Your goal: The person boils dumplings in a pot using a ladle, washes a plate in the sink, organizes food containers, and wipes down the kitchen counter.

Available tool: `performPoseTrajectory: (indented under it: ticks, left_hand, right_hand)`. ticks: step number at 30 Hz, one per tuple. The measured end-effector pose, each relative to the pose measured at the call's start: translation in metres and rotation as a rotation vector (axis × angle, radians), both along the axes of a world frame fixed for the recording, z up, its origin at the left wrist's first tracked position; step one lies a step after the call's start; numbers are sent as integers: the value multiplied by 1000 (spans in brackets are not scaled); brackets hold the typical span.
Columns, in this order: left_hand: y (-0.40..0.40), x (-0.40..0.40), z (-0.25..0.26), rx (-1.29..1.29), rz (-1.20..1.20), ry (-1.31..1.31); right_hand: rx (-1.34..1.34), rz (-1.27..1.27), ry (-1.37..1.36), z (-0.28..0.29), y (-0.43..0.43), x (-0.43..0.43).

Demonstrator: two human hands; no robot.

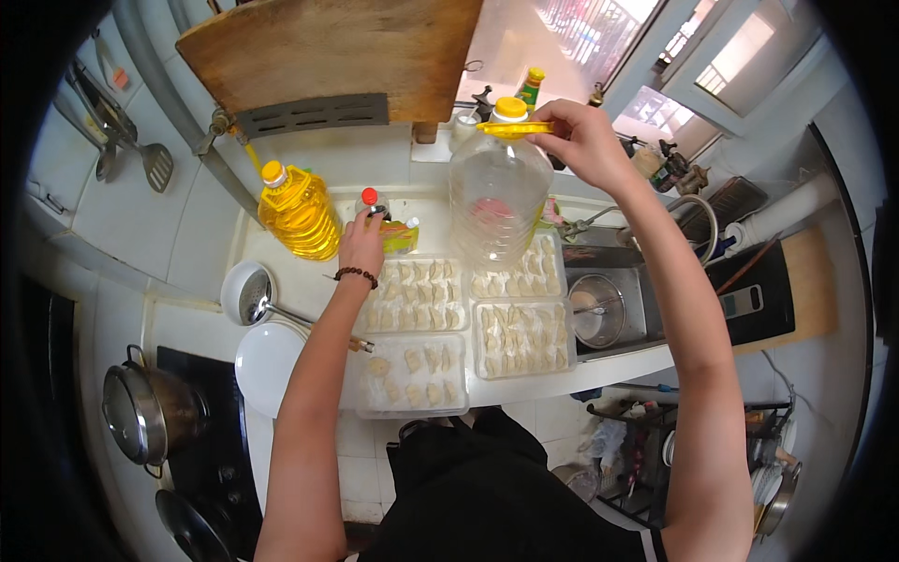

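My right hand (579, 140) grips the yellow carry handle (516, 128) of a large clear plastic jug (500, 186) with a yellow cap. The jug looks empty and overlaps the far right tray of dumplings. My left hand (362, 246), with a beaded bracelet at its wrist, reaches down at a small red-capped bottle (370, 199) and a green spouted pouch (400, 236). Its fingertips are partly hidden, so I cannot tell whether it holds either one. Left of it stands a jug of yellow cooking oil (300, 214). Below it, a tray of dumplings (411, 295) sits on the counter.
Nearer me are two more dumpling trays (412, 376) (525, 338). A skimmer (256, 296) rests in a white bowl (230, 298) beside a white plate (270, 369). The sink (635, 298) holds a metal pot (597, 309). A lidded pot (137, 414) stands at the stove.
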State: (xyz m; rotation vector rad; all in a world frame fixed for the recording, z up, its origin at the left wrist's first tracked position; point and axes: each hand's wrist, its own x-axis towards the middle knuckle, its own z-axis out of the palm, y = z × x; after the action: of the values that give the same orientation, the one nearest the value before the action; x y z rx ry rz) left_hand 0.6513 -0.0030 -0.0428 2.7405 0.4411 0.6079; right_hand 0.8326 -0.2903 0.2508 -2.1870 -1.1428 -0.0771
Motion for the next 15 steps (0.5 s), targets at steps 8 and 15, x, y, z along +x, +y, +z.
performPoseTrajectory:
  ticks: [8, 15]
  left_hand:
    - [-93, -17, 34, -630, -170, -64]
    - [-133, -31, 114, -1570, -567, -258]
  right_hand:
    - [118, -198, -223, 103, -63, -2]
    - [303, -326, -206, 175, -119, -24]
